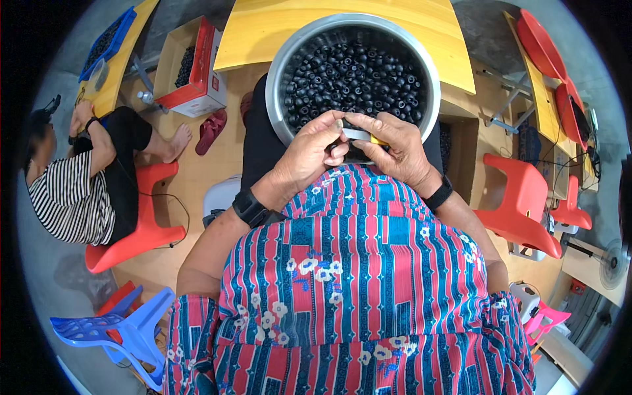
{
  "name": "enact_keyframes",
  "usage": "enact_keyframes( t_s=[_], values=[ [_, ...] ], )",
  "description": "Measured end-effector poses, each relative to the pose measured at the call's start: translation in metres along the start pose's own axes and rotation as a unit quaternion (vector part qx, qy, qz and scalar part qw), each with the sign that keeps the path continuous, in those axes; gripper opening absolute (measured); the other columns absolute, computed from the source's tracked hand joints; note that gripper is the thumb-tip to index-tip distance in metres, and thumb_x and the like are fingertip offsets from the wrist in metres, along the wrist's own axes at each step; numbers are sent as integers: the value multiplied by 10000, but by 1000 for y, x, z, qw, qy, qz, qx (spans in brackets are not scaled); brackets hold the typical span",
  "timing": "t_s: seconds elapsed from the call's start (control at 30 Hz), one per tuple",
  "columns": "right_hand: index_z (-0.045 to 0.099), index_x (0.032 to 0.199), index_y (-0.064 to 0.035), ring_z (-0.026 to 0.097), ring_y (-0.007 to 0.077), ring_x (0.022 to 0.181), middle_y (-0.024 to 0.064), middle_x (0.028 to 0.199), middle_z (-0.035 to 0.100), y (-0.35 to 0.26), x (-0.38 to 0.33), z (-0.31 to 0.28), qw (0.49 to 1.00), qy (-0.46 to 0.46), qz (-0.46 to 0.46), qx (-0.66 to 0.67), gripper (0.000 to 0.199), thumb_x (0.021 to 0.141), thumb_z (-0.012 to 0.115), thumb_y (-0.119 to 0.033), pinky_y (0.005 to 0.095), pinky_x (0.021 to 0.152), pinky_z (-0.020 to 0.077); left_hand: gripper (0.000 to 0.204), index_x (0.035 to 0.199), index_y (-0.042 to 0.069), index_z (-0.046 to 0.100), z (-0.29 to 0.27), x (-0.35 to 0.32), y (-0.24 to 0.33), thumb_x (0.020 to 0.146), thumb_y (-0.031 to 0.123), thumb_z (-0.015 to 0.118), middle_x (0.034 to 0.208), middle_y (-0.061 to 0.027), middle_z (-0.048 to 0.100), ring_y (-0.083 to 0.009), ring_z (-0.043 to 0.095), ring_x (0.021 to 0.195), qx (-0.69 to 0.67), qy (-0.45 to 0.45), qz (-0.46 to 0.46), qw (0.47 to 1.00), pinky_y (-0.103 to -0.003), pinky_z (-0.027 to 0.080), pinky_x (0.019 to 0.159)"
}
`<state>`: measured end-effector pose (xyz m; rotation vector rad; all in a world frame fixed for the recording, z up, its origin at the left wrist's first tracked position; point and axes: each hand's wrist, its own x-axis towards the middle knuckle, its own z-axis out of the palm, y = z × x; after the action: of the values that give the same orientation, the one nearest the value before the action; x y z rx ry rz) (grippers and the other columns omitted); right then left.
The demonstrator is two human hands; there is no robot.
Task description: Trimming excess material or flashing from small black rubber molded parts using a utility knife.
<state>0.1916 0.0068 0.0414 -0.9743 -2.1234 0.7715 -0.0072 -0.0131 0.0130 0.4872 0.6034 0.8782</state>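
Note:
A wide metal basin (280,118) sits in front of my body, against the table edge, filled with small black hollow round parts (355,79). Over its near rim my two hands meet. My right hand (400,146) is closed around a small knife (357,134) with a flat pale blade and a yellow handle, its blade pointing left. My left hand (315,148) is closed in a pinch at the blade's tip. Whatever its fingers hold is mostly hidden; a bit of black shows there.
A yellow wooden table (253,33) stands ahead. To the left are a red-and-white carton (204,85) of black parts, a red slipper (211,131) and a seated person (79,184) working at another table. A red stool (517,197) and red basins (541,43) are at right; a blue chair (128,329) stands lower left.

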Motion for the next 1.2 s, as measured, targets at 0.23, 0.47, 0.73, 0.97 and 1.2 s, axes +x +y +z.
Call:
enact_keyframes(
  t_s=[0.23,0.47,0.73,0.97,1.2],
  values=[
    [660,1232,-195,607,276,653,80,736,583,0,-2,-1,996,-14,-37,-83,507,732,727,-154,372,599,504,178,1150,80,531,-3,2,-2,1036,179,436,843,6,515,-45,403,610,-46,-10,-1,999,-185,324,534],
    [701,1096,-150,608,273,651,77,742,589,-3,-2,-7,994,-27,-73,-71,322,785,735,-226,369,593,499,181,1135,84,525,-5,3,-3,1042,222,453,857,7,507,-42,419,648,-41,15,12,999,-172,332,532],
    [693,948,-100,626,291,682,91,756,600,3,-4,-2,997,17,-13,-78,238,834,710,-308,379,600,498,187,1121,77,517,0,1,0,1037,240,483,798,33,463,-19,384,629,65,-36,41,996,-163,320,529],
    [691,941,-94,623,287,670,88,753,599,4,-5,-1,997,21,-13,-79,227,837,710,-295,382,588,495,238,1169,67,497,0,-1,1,1033,262,494,793,32,474,-26,389,638,88,-56,38,994,-177,311,558],
    [683,926,-69,623,311,709,103,767,607,7,-5,2,995,42,15,-86,200,848,698,-252,389,622,495,205,1160,72,513,-5,0,-3,1031,231,489,857,13,484,-43,391,649,59,-63,29,996,-175,316,560]
  ],
)
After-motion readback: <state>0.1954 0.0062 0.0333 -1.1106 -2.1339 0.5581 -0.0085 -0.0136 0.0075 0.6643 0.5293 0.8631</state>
